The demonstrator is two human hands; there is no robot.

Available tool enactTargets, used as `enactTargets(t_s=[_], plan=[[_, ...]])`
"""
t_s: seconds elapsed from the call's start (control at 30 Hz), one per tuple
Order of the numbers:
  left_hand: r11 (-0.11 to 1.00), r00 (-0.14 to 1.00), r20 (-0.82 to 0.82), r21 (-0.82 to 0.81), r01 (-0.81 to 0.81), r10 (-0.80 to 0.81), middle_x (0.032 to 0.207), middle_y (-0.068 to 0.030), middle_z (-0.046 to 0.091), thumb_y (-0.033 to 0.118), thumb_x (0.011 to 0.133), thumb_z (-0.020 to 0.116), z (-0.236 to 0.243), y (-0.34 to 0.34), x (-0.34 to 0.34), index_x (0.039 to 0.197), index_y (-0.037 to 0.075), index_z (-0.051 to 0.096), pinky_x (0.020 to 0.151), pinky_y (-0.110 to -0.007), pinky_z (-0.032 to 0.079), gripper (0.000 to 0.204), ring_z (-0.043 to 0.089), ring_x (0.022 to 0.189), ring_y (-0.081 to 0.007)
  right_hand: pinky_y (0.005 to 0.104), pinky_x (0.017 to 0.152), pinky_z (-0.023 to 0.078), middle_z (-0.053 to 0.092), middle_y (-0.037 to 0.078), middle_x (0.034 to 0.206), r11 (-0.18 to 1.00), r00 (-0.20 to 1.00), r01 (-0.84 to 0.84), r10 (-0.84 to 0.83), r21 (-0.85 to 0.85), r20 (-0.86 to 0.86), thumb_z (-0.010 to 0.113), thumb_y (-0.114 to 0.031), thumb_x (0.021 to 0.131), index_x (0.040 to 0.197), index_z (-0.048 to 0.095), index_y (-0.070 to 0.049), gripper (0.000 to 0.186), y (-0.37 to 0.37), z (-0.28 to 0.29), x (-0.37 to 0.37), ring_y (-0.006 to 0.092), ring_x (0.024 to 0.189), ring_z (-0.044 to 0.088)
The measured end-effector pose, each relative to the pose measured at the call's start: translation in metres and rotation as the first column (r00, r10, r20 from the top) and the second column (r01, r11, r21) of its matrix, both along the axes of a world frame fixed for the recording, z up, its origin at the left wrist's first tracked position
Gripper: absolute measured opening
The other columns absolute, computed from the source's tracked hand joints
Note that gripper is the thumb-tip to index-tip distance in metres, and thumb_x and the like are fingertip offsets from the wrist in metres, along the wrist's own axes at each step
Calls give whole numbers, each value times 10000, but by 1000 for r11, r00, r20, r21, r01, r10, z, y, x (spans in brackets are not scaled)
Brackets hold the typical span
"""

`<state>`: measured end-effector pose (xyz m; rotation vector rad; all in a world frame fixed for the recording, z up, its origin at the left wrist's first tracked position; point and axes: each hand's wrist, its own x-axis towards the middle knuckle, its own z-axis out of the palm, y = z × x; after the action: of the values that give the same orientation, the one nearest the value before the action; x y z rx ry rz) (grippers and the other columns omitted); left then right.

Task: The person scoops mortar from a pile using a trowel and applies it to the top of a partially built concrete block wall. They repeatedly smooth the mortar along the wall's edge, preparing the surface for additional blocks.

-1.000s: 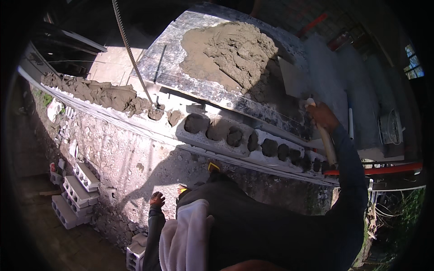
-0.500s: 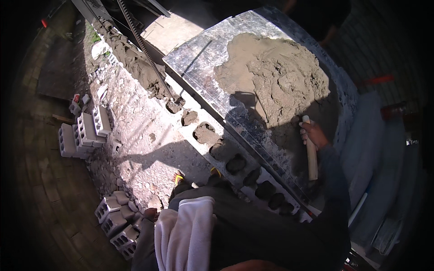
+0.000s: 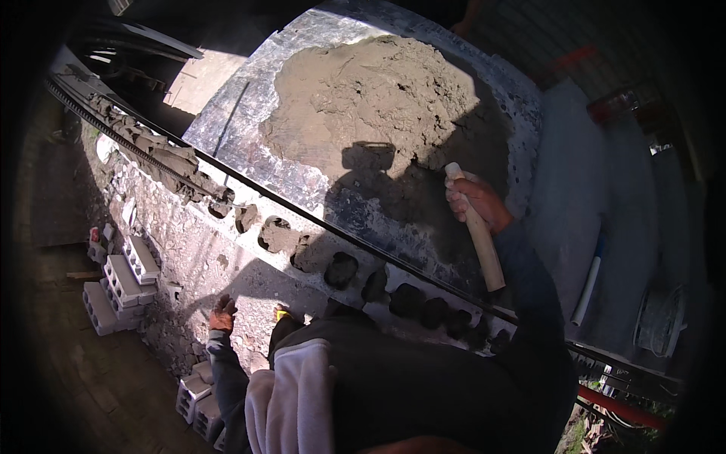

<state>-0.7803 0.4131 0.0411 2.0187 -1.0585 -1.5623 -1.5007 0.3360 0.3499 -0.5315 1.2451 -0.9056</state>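
As the right hand (image 3: 482, 203) moves inward gripping a wooden handle (image 3: 485, 256), mortar (image 3: 363, 94) comes within reach. The left hand (image 3: 222, 313) hangs open.

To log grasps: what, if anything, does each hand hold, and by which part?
The right hand grips a pale, cylindrical wooden handle near its far end; the left hand appears empty.

Wet mortar (image 3: 363, 83) on stained board (image 3: 243, 155)
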Motion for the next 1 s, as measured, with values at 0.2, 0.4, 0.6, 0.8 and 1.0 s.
enactTargets(t_s=[0.2, 0.4, 0.6, 0.8, 1.0], plan=[[992, 981, 159, 84, 94, -107, 1101, -140, 682, 227, 933, 654, -18, 67, -4, 1306, -48, 563, 751, -359, 566, 472, 677, 840, -204, 352, 517, 496, 603, 61, 781, 999, 821, -30, 18, -11, -571, 643, -189, 897, 1122, 475, -57, 310, 4, 51, 7, 162, 590, 600], [960, 996, 4, 267, 84, -88, 1268, -134, 634, 269, 950, 628, -49, 24, -32, 1414, 14, 490, 732, -358, 549, 547, 685, 944, -224, 585, 736, 510, 674, 295, 901, 922, -306, -299, 152, 247, -940, 619, -178, 887, 1267, 413, 45, 486, 4, -58, 13, 490, 816, 661], [912, 948, -184, 371, -177, 259, 1206, -59, 631, 256, 943, 644, -70, 33, -13, 1381, 130, 495, 689, -404, 526, 480, 670, 914, -231, 468, 626, 525, 640, 198, 892, 993, 406, -11, 110, 115, -907, 603, -215, 919, 1246, 439, 17, 433, 54, 41, -5, 319, 697, 657], [835, 962, -28, 503, -221, 272, 903, -38, 591, 198, 930, 585, -70, 130, 15, 1199, 114, 578, 542, -384, 467, 281, 619, 700, -187, 320, 490, 487, 546, 50, 803, 945, 857, 167, 1, 280, -516, 621, -179, 909, 1164, 486, -21, 329, 115, 25, -24, 134, 570, 543], [830, 935, 57, 444, -339, 351, 885, -36, 583, 199, 913, 587, -47, 146, 39, 1208, 92, 575, 527, -357, 467, 313, 616, 693, -183, 276, 489, 459, 543, -23, 739, 1000, 974, 14, -14, -2, -227, 636, -147, 895, 1016, 497, -103, 190, -64, -27, -8, 82, 570, 526]])
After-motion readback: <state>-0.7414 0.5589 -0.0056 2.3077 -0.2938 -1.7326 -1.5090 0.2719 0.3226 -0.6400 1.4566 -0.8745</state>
